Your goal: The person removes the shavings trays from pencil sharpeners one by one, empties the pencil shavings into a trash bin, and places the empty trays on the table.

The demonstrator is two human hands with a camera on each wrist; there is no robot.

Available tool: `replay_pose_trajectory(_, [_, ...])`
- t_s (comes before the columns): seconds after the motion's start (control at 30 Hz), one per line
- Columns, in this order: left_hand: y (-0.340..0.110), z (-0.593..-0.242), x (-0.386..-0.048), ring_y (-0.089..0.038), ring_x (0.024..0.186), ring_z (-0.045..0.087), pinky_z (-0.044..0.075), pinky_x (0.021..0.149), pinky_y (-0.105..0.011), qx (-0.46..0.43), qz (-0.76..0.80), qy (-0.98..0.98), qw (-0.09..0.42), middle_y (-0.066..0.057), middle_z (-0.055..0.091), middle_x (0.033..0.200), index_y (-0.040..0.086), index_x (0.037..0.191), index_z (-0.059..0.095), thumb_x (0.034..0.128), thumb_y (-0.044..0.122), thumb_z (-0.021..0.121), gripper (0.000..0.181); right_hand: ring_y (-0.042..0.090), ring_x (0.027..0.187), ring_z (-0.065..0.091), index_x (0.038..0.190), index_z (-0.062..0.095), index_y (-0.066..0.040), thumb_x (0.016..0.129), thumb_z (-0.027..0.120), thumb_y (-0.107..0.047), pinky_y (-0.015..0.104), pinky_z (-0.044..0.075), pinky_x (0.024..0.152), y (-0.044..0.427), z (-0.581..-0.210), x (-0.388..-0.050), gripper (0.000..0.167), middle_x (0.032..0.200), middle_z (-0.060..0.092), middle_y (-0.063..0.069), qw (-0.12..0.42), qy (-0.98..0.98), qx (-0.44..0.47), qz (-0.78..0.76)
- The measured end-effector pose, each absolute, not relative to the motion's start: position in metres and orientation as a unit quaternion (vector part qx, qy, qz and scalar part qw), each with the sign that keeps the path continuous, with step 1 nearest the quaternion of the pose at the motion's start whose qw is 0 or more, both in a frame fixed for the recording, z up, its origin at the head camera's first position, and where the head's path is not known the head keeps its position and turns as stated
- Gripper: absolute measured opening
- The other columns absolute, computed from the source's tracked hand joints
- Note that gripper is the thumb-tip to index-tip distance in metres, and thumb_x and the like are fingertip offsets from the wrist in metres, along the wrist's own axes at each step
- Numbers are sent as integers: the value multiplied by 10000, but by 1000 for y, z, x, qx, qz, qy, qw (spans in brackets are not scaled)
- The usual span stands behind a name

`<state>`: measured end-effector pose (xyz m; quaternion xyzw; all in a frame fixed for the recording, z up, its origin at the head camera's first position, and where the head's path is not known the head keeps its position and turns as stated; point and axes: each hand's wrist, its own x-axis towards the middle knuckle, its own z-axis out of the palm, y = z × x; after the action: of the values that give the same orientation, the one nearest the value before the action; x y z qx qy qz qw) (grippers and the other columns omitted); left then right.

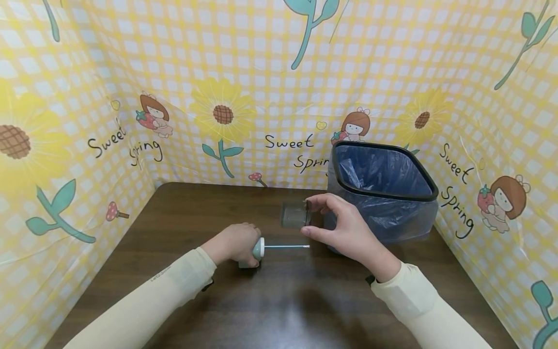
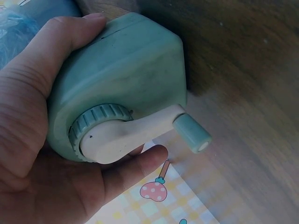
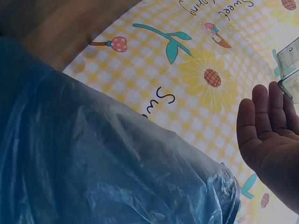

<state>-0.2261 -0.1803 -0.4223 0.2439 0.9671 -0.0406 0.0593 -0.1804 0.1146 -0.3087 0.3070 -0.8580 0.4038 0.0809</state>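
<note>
My left hand (image 1: 235, 242) grips a green hand-crank pencil sharpener (image 2: 126, 60) low over the table. In the left wrist view its white crank (image 2: 135, 133) with a green knob faces the camera, the thumb lying along the body. A light-blue pencil (image 1: 285, 246) sticks out to the right from the sharpener's white-rimmed front. My right hand (image 1: 342, 223) pinches a clear grey box (image 1: 294, 214), which looks like the shavings drawer, between thumb and fingers above the table. Only the drawer's edge shows in the right wrist view; its contents cannot be made out.
A bin (image 1: 385, 169) with a black rim and a blue plastic liner (image 3: 117, 158) stands at the back right, close behind my right hand. The dark wooden table (image 1: 196, 208) is enclosed by yellow checked cloth walls (image 1: 244, 63).
</note>
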Motion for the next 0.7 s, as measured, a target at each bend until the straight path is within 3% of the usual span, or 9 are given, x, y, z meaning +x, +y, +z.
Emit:
replay_pose_trajectory(0.33, [-179,-423,-226,-189,916,598,551,792,-381,242,-41,968,56,-5,656,994,102,1097,693,686,564,853,639,116,1075,587,1287,633,-243,813,872,-384,422,506,959,113,-324,-181,550,1195,653,-116,69,-856,317,404])
replay_pose_trajectory(0.7, [-178,-423,-226,-190,903,595,551,792,-382,240,-46,968,52,-6,648,969,98,1083,692,679,558,855,633,125,1072,580,1278,636,-250,809,873,-390,416,507,950,110,-336,-181,545,1188,653,-135,61,-858,321,397])
